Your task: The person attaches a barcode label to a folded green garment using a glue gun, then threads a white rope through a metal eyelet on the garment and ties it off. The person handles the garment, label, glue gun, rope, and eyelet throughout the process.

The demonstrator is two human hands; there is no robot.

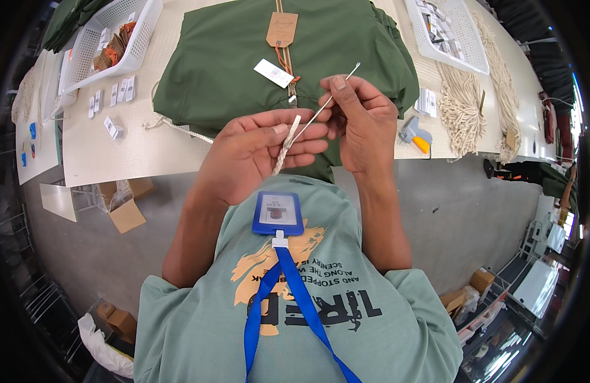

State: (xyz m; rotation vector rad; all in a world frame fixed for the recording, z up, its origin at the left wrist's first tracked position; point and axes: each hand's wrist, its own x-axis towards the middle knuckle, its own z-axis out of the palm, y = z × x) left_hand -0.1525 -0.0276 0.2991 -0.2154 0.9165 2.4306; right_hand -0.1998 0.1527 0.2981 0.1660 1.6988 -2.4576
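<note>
My left hand is closed on the end of a cream braided cord, pinching it between thumb and fingers. In my right hand is a long thin metal needle-like rod with a small loop at its upper end. Its lower end lies against the cord at my left fingers; whether it passes through the cord I cannot tell. Behind both hands a folded dark green garment lies on the table, with a brown hang tag, a white label and orange string at its zipper.
White plastic baskets stand at the back left and right, holding tags. Bundles of cream cord hang over the right table edge. Near them lies a grey and yellow tool. Stacks of white labels sit on the left.
</note>
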